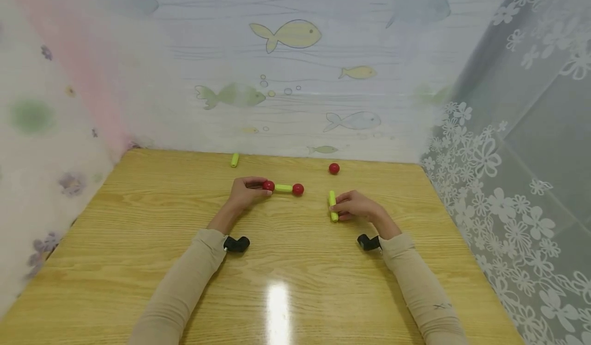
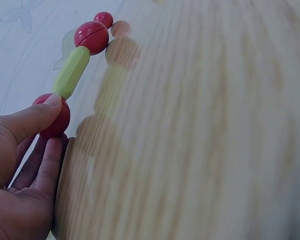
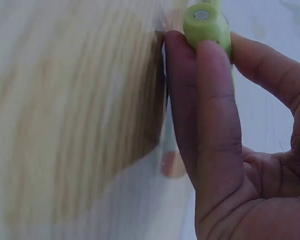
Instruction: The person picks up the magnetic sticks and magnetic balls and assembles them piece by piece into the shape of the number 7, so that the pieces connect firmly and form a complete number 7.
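While a short yellow-green faceted stick (image 1: 234,160) lies at the back of the tabletop (image 1: 318,273), the left hand (image 1: 247,193) pinches a glossy red ball (image 1: 269,185), partly covering it, apparently to steady the joined piece. A yellow-green connecting bar (image 1: 283,188) links that to a second red ball (image 1: 298,189). Further right, a loose red ball (image 1: 334,168) sits beyond a yellow-green rod (image 1: 332,199), which the right hand (image 1: 359,205) grasps by its sides, presumably keeping its ends exposed.
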